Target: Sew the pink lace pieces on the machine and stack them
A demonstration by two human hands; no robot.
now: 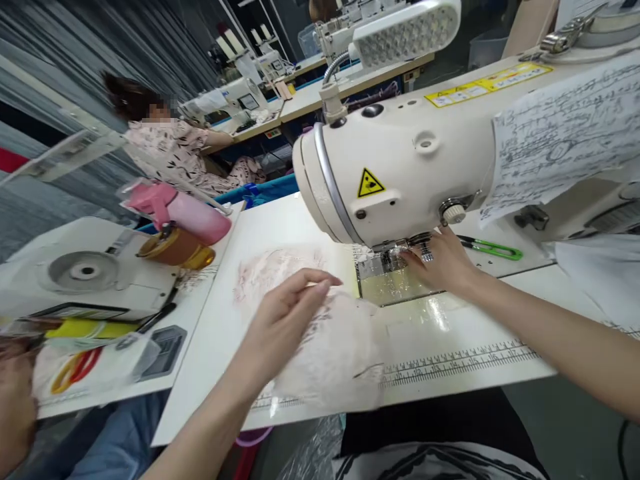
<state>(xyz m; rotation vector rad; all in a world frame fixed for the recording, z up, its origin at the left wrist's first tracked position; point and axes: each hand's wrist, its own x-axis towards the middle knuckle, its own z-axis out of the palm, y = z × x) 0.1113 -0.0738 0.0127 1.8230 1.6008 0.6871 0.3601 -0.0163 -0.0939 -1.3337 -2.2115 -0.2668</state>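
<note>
Nearest the camera, the left hand [283, 320] rests palm-down, its grip released with fingers spread flat on the pale lace fabric [330, 353] that lies on the white worktop [450, 327]. That fabric runs from about seven o'clock up toward one o'clock, its far end reaching the needle plate [387, 280]. Farther on, at roughly two o'clock from the left hand, the right hand [443, 260] sits just beside the presser foot [395, 248]; its fingertips press the fabric's leading edge there, not clenched around anything. So the right hand is the nearer one to the needle. Above both hangs the head of the sewing machine [400, 167]. Beyond, at three o'clock, green snips [493, 249] lie on the worktop.
</note>
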